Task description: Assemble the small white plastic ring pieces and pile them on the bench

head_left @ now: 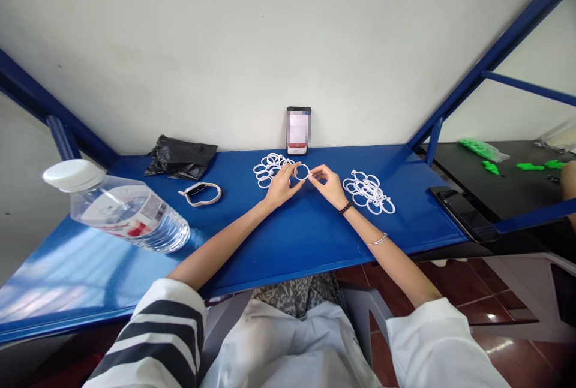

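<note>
Between my two hands, over the middle of the blue table, a white plastic ring (297, 165) is held up. My left hand (281, 186) grips its left side between thumb and fingers. On the other side, my right hand (327, 184) pinches the ring's right edge, where a small knob shows. Behind my left hand lies a pile of white rings (263, 170), partly covered by the fingers. A second pile of white rings (369, 191) rests to the right of my right hand, overlapping one another.
A phone (299, 130) leans on the wall. At left are a water bottle (126, 211), a watch (202, 194) and a black plastic bag (180, 157). A dark phone (463, 213) lies at the table's right edge. Green pieces (530, 166) lie on the black neighbouring table.
</note>
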Demonstrator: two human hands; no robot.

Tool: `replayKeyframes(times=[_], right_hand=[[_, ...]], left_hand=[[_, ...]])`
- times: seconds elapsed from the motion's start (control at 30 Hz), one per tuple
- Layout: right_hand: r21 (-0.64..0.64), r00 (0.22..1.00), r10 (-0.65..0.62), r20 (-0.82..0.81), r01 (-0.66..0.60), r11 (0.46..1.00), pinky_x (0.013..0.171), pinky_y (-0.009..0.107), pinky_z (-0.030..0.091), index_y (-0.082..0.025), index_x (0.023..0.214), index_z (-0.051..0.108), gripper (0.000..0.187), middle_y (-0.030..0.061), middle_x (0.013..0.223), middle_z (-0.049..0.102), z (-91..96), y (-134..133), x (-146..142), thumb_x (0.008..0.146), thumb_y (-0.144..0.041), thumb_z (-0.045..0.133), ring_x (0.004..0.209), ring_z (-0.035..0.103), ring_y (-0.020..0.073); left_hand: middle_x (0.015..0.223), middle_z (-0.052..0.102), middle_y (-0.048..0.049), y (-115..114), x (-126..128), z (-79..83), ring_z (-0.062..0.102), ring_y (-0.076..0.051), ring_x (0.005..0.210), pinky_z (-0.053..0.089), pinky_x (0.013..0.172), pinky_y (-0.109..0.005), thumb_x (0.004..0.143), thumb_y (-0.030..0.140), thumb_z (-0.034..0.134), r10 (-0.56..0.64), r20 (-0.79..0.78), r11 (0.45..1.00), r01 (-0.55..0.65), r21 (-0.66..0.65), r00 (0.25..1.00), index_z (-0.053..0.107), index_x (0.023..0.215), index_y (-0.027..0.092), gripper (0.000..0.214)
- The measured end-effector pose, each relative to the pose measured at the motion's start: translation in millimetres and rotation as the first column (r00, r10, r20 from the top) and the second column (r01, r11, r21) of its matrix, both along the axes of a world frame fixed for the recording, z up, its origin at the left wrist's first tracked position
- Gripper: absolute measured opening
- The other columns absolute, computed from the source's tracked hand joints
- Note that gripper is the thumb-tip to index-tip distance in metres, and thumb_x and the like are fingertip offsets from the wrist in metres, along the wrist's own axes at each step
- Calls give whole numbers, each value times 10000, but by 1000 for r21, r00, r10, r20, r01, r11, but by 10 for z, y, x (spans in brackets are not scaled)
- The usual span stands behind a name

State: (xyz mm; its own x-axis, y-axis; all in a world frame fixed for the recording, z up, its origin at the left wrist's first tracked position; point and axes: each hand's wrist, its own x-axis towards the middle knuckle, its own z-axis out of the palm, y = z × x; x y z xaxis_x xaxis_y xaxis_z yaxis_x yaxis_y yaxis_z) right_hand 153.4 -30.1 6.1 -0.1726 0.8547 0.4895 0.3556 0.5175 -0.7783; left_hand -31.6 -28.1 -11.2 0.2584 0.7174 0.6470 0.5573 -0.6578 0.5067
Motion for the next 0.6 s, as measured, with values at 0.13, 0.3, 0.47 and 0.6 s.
replayKeyframes(times=[0.13,0.3,0.47,0.6], right_hand=[[-4,1000,26,-4,-26,1000,719,336,543,-224,880,600,163,31,880,677,4,-5,-6,819,-370,640,773,656,183],[-16,999,50,4,-50,999,725,332,544,-227,921,578,183,39,911,668,13,-14,-13,809,-355,647,798,651,183],[-15,998,61,-3,-61,998,727,326,539,-230,1035,569,258,37,892,676,12,-19,-20,812,-335,646,813,652,186],[-18,997,72,-4,-73,997,731,324,535,-228,1075,578,275,32,882,676,17,-21,-21,822,-317,638,792,651,179]], left_hand=[[959,604,-55,-4,3,3,609,-160,803,510,676,-259,879,295,591,5,0,1000,-5,-15,1000,476,1294,201,441],[954,613,-53,-5,6,8,616,-165,819,514,686,-261,879,275,588,-1,-17,1000,0,-21,1000,465,1299,193,445],[961,624,-53,-13,12,13,628,-166,833,520,701,-264,886,301,583,9,-42,1000,-10,-20,999,461,1300,191,445],[952,626,-53,-11,15,9,631,-165,832,523,701,-262,883,303,590,14,-47,1000,-15,-23,999,463,1300,181,453]])
